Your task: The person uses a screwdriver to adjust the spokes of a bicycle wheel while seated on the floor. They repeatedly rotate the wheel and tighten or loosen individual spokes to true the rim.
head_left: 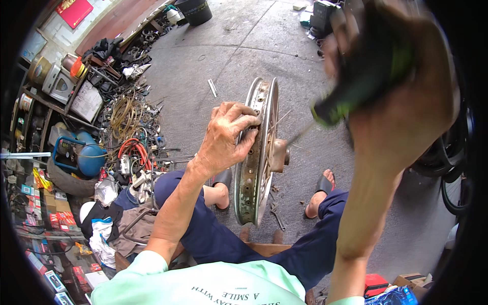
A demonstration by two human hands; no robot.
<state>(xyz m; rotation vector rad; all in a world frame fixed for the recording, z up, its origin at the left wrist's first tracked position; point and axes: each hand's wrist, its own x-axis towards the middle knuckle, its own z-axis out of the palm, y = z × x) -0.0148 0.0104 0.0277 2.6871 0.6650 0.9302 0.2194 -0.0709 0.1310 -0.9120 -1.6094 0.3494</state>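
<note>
Wheel rim (247, 170), bare metal, spokes on its right side, on edge between the person's two feet, over mid-floor. Left hand (227, 133): thumb and fingertips against the outer band; whether they are closed on anything, cannot tell. Right hand (406, 109): wrapped around a black-and-green tool (373, 71), both blurred; thin shaft (302, 133) slants down-left toward the hub (279, 155), contact unclear. Wrench (277, 217) on the floor (223, 43), just right of the rim's lower end. Pale strip (212, 88) on the floor, left of the rim's top. Along the floor's left edge: heaped cables (123, 116), blue tank (91, 155). Far edge: black bucket (194, 11). Near right corner: red box (375, 284).
</note>
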